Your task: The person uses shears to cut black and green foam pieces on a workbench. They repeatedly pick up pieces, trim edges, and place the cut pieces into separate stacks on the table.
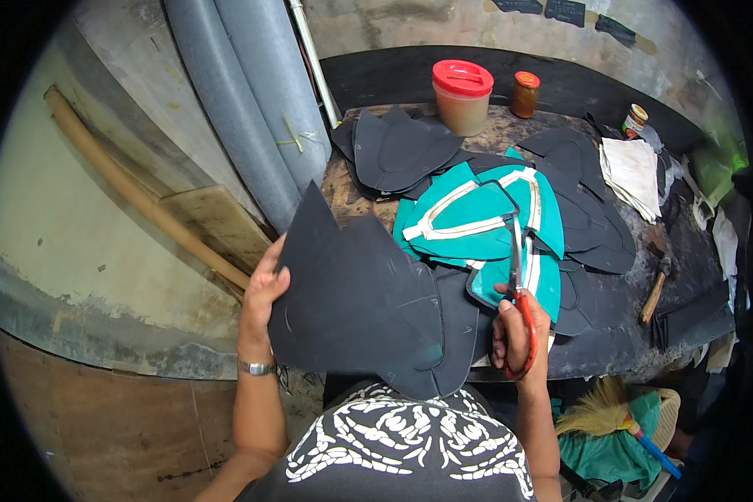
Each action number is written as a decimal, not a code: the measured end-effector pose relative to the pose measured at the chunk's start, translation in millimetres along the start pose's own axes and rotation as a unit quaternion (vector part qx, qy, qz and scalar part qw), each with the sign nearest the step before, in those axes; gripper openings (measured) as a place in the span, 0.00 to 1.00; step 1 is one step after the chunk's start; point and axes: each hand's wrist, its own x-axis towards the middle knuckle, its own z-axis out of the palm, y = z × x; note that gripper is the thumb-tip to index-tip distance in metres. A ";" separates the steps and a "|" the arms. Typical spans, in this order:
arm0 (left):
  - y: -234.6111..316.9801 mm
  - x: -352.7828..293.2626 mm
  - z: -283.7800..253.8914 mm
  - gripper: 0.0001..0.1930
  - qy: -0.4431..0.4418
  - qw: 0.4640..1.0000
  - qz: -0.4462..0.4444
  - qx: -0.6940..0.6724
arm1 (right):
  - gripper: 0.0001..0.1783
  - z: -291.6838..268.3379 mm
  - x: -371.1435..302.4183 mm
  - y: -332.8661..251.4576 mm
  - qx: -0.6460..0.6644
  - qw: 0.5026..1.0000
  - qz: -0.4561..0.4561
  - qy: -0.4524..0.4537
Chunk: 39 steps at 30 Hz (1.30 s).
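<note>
Gripping a dark sheet (356, 293) by its left edge, the left hand (263, 289) holds it above the tabletop's (611, 351) near edge; the right hand (519, 335) clasps red-handled scissors (520, 305) beside teal pieces (477, 213).

Large dark grey matt rubbery sheet (356, 293), smooth. Orange-handled scissors (519, 309): glossy plastic grips, metal blades. Teal cut pieces (468, 217), cloth-like, matt. Worn wooden worktable (351, 188), rough. Red plastic jar lid (463, 77), glossy.
</note>
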 end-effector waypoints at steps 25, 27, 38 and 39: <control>-69.4 -44.6 95.2 0.54 -0.384 0.671 0.027 0.634 | 0.25 -19.9 2.3 -18.9 -0.236 0.969 0.039 -0.065; -67.9 -46.0 90.3 0.52 -0.386 0.684 0.050 0.618 | 0.26 -16.9 -7.7 -29.0 -0.492 0.858 -0.105 -0.107; -48.9 -55.9 74.3 0.38 -0.438 0.637 0.053 0.632 | 0.26 20.8 -15.8 -41.0 -0.717 0.679 -0.099 -0.123; -47.0 -57.1 70.6 0.38 -0.441 0.632 0.050 0.636 | 0.26 24.0 -11.6 -39.0 -0.715 0.680 -0.103 -0.125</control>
